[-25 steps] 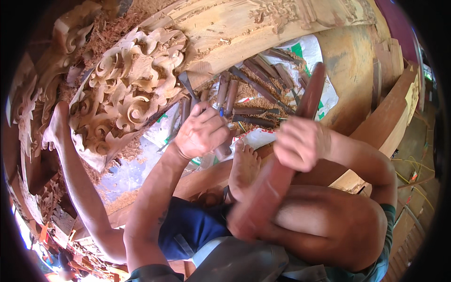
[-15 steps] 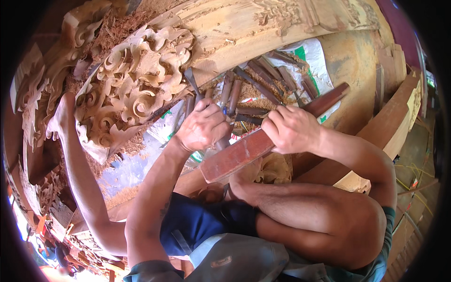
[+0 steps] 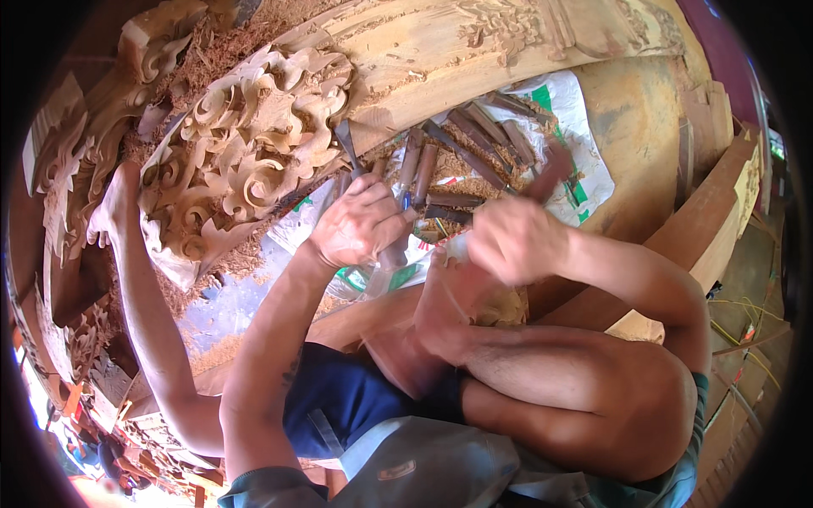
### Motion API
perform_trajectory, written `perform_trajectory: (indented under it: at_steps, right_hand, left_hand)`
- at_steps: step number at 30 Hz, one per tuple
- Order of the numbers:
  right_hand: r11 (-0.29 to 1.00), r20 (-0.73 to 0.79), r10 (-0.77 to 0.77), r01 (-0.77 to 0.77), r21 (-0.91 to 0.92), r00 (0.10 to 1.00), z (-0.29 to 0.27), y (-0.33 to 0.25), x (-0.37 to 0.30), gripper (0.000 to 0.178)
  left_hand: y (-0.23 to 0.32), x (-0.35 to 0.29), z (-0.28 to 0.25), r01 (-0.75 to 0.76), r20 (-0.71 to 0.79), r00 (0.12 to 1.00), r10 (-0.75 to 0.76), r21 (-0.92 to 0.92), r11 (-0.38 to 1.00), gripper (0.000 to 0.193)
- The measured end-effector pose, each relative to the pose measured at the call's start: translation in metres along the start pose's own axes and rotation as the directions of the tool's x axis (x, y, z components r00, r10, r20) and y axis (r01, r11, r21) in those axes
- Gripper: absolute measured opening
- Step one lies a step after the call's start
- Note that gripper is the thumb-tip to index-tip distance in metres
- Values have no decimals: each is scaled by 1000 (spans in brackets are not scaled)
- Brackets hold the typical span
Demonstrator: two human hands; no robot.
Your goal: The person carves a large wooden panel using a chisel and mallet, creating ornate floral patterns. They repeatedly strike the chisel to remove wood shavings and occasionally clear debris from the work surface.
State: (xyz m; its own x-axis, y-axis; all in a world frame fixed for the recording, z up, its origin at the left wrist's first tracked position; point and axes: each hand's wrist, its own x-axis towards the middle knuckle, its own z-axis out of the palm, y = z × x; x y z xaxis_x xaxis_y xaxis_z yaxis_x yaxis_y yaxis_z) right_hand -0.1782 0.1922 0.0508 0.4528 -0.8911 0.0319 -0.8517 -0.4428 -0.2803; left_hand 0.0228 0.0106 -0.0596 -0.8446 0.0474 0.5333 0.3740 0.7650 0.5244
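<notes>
Head-worn fisheye, close above, facing down

A chisel (image 3: 348, 147) is held in the left grip (image 3: 360, 222), just right of a panel (image 3: 246, 157). Farther right, tools (image 3: 425, 174) are spread on a sheet (image 3: 596, 173) before a beam (image 3: 406, 55). Nearer, a mallet (image 3: 402, 357) is held in the right grip (image 3: 518, 241).

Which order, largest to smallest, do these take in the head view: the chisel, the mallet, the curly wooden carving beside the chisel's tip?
1. Carving
2. Mallet: blurred, but plainly between the other two
3. Chisel: partly hidden by the left hand
</notes>
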Motion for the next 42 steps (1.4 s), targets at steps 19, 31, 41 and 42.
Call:
perform_trajectory:
  at_steps: [19,31,41,42]
  right_hand:
    - [953,21,284,-284,104,959,1,-4,-6,56]
    - [860,-238,459,-361,360,856,12,-21,-48,64]
    - [917,-179,309,-243,315,934,11,-19,-27,61]
    - [913,-210,327,-250,321,922,13,-21,-25,61]
  left_hand:
    - [-13,45,-15,21,484,875,-18,0,1000,25]
    - [14,53,41,-175,212,965,153,87,981,9]
    - [1,75,2,10,703,704,-100,131,991,7]
    - [-3,85,2,-9,816,572,-83,107,994,5]
